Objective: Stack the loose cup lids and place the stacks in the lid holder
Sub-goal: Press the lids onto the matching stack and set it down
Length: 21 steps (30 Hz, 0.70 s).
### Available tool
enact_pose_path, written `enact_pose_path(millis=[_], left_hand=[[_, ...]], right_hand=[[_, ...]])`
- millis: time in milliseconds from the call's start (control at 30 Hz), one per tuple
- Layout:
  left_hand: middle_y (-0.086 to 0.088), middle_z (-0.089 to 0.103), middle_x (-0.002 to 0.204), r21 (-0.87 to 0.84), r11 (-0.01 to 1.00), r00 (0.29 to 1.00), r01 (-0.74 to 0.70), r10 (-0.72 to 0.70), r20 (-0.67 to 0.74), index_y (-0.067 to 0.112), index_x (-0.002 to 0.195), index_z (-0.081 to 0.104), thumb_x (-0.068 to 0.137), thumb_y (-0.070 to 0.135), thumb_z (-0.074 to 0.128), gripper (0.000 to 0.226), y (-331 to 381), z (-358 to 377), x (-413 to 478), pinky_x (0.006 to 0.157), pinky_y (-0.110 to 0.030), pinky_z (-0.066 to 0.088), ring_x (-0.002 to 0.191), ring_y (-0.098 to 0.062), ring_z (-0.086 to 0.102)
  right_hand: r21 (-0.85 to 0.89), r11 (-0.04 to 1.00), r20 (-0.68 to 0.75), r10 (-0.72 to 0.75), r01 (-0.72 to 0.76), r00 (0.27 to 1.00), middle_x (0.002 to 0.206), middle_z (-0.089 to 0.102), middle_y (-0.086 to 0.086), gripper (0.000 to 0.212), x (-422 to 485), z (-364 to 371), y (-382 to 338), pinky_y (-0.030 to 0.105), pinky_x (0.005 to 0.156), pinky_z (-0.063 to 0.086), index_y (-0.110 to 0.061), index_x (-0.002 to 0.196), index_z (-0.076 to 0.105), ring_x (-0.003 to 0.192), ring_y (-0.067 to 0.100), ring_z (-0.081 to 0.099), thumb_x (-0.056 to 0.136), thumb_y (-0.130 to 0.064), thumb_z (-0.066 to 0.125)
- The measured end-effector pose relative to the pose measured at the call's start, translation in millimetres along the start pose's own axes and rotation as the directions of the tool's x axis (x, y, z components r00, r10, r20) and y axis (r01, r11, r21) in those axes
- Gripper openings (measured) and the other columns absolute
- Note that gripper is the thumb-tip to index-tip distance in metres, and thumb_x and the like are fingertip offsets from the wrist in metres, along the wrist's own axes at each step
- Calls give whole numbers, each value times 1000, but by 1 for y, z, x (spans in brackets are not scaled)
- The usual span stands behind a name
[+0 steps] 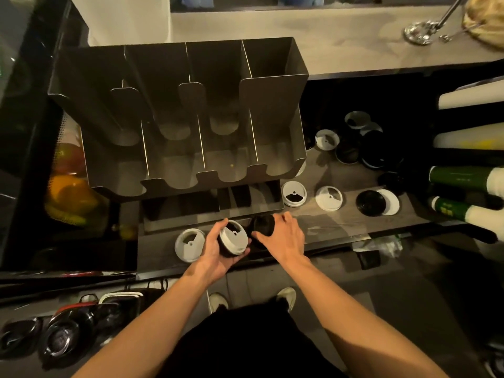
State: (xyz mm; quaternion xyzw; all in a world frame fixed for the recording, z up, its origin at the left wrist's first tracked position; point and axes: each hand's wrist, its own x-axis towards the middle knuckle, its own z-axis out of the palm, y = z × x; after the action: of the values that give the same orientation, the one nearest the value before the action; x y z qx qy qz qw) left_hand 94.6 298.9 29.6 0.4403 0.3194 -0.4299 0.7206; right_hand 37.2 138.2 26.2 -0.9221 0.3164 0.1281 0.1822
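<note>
My left hand (215, 249) grips a short stack of lids (234, 238) with a white lid on top, just in front of the metal lid holder (272, 110). My right hand (283, 237) holds a black lid (263, 225) right beside that stack. One white lid (190, 244) lies on the counter left of my left hand. More loose lids lie to the right: a white lid (294, 193), another white lid (329, 198), and a black lid (371, 203) overlapping a white one. The holder's four slots look bare.
A pile of black and white lids (354, 143) sits further back right of the holder. Rolled cup sleeves and tubes (463, 178) line the right edge. A low tray (212, 211) sits under the holder. Fruit (68, 197) shows at the left.
</note>
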Motion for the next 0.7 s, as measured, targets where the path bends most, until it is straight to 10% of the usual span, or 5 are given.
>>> enact_pose_path(millis=[700], left_hand=[[-26,67,115,-10,1000,1000,-5,5,28,8,120,60,78,40,73,55,10,-3,-8,88,-49,56,106,-41,67]], right_hand=[[-146,982,69,-112,121,991,140,45,7,78,4,9,2,37,102,43,-13,139,45,130,23,44,86,-68,60]])
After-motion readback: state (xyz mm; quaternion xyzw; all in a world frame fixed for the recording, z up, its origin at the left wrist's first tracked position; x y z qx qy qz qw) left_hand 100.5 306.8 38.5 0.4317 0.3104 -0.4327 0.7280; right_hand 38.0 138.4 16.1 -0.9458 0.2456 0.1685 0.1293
